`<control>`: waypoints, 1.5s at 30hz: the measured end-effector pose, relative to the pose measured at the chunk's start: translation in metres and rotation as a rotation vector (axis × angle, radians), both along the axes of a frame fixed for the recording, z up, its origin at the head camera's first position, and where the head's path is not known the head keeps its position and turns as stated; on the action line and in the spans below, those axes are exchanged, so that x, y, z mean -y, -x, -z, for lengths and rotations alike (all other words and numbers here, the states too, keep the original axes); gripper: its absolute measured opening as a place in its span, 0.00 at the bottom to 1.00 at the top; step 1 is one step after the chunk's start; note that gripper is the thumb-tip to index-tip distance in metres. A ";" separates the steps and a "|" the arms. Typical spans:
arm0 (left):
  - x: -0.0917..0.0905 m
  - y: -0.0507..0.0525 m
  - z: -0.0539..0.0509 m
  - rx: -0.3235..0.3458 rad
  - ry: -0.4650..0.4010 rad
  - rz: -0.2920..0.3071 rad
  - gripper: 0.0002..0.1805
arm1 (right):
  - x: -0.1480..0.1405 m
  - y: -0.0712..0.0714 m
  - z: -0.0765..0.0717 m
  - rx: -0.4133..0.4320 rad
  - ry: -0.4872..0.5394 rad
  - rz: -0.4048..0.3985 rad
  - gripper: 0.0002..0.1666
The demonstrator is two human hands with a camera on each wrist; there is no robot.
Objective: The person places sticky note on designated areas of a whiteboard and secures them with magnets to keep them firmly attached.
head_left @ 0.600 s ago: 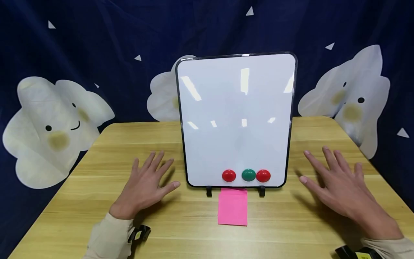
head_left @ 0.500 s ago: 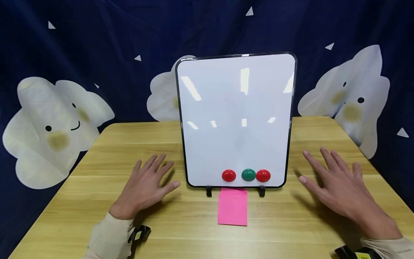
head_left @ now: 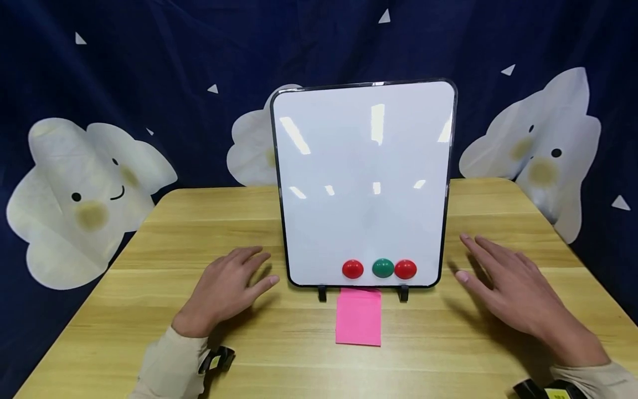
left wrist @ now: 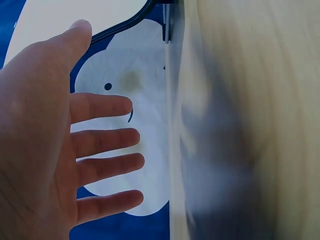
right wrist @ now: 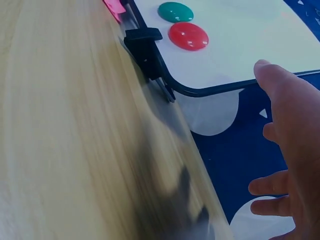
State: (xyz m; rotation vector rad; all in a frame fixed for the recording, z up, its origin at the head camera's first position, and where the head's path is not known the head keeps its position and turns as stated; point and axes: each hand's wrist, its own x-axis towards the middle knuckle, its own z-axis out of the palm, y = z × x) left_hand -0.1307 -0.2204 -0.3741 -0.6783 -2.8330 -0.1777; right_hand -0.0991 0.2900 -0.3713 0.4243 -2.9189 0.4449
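A whiteboard [head_left: 366,183] with a black frame stands upright on black feet. Along its lower edge are a red magnet [head_left: 353,269], a green magnet [head_left: 383,268] and a second red magnet [head_left: 406,269], the last two side by side. A pink sticky note [head_left: 358,318] lies on the table below the board's bottom edge. My left hand [head_left: 224,291] is held to the left of the board, fingers extended, holding nothing; the left wrist view shows its fingers [left wrist: 107,141] spread apart. On the board's right is my right hand [head_left: 515,291], fingers extended and holding nothing.
The wooden table [head_left: 279,366] extends under both hands. Behind it hangs a dark blue curtain [head_left: 149,55] with white clouds [head_left: 80,183] and small triangles. Black straps [head_left: 216,360] sit on both wrists.
The fingers of both hands have lowered and drawn closer together in the head view. The right hand has shifted slightly left. The board, magnets and note have stayed put.
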 end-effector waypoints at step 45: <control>-0.016 -0.006 0.001 -0.096 -0.035 0.096 0.15 | 0.025 -0.001 0.000 0.101 0.239 0.049 0.20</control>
